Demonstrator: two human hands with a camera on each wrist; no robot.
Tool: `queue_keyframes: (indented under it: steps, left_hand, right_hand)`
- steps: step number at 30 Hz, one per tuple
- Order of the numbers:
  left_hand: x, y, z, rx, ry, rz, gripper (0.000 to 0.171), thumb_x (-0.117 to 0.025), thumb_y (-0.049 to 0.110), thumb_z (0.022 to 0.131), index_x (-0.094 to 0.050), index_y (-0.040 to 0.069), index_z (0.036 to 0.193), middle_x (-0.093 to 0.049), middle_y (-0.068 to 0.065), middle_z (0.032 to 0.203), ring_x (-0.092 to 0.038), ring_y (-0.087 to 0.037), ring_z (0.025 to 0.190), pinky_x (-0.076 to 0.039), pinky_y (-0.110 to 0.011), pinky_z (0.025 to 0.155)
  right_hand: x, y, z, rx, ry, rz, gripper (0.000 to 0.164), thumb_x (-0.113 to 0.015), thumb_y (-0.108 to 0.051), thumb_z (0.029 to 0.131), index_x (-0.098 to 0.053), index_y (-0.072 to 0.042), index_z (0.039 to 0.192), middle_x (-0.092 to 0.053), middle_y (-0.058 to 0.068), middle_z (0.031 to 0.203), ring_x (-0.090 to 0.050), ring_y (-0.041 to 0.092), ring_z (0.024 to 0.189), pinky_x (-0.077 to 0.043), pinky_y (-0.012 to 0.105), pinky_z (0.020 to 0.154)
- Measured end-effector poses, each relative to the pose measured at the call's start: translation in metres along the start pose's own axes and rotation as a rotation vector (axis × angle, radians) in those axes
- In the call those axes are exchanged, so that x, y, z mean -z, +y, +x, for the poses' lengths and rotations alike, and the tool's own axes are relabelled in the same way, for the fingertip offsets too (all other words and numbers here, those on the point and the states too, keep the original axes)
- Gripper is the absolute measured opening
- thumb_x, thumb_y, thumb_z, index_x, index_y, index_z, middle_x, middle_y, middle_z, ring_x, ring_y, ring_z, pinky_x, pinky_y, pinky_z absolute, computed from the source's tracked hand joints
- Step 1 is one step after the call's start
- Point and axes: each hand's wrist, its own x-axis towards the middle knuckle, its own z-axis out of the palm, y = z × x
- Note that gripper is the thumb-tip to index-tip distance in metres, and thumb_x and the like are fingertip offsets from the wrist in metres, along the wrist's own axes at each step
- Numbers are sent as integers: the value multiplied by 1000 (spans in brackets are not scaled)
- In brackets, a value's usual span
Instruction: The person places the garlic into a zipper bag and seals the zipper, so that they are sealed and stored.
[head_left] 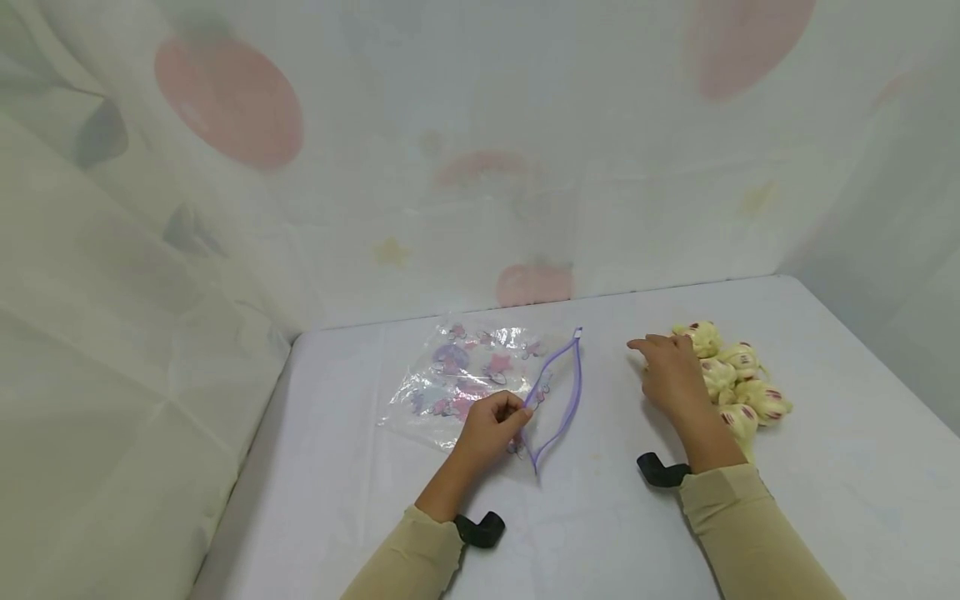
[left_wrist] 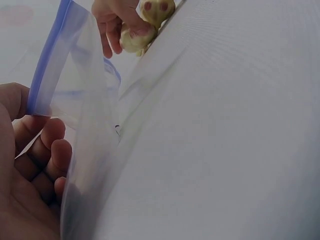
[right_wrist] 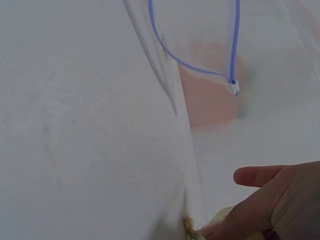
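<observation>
Head view: crinkly clear zip bag [head_left: 480,379]

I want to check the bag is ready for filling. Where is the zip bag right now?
In the head view the zip bag lies on the white table, left of centre, its purple mouth held open by the left hand, with the yellow plush toys to its right.

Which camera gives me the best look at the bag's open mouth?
The head view: the bag lies flat, its purple zip rim gaping whole. The left wrist view shows only the rim's pinched edge; the right wrist view shows one end of it.
</observation>
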Motion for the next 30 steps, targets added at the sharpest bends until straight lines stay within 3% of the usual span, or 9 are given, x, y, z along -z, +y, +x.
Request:
queue_keyframes:
  steps: [4,6,11,15,22,25,30]
  left_hand:
    - [4,19,-5,-9,-13,-15,12,-65,8,93,-64,-1,85,-57,-12,65,-50,-7,54,-42,-21,49]
    - [4,21,-6,1,-13,-16,11,-65,8,93,-65,0,86,-57,-12,66,-51,-8,55,-42,-21,49]
    - [4,23,-7,28,-17,-20,11,-65,9,93,-65,1,86,-59,-16,68,-55,-19,56,-42,-19,49]
    - [4,22,-7,35,-25,-28,11,-66,8,93,-64,0,86,-59,-17,68,-56,-26,58,-42,-19,49]
    - [-2,-9,2,29,-4,-12,12,-67,12,93,-65,2,87,-58,-8,66,-54,-17,57,-42,-20,49]
    - [-2,-14,4,21,-3,-18,13,-67,16,93,-65,5,86,-56,-1,65,-52,-11,56,-43,-21,49]
    - [-1,-17,3,15,-5,-30,15,-68,19,92,-64,7,85,-56,0,65,-52,-9,56,-44,-22,49]
  right_hand:
    - [2,1,1,-64,-46,29,52,-53,10,86,-57,-11,134,-53,20,139,-36,47,126,-30,67,97]
    - [3,2,2,-78,-62,35,54,-54,10,85,-57,-12,134,-51,20,141,-34,47,128,-30,70,95]
    - [3,3,4,-42,-70,36,52,-55,12,84,-59,-8,131,-47,25,143,-34,49,129,-36,69,98]
    - [0,1,4,11,-83,45,45,-56,8,87,-58,-4,131,-44,30,142,-33,54,129,-31,68,104]
    - [-3,-5,5,78,-78,79,47,-59,4,87,-58,-7,132,-52,27,132,-46,51,116,-41,61,96]
    - [-3,-5,6,71,-107,113,53,-63,0,86,-55,-8,137,-50,27,131,-50,47,112,-44,59,92]
    - [-1,-8,5,18,-154,191,66,-70,-13,86,-45,-13,146,-43,27,130,-56,36,99,-48,50,79]
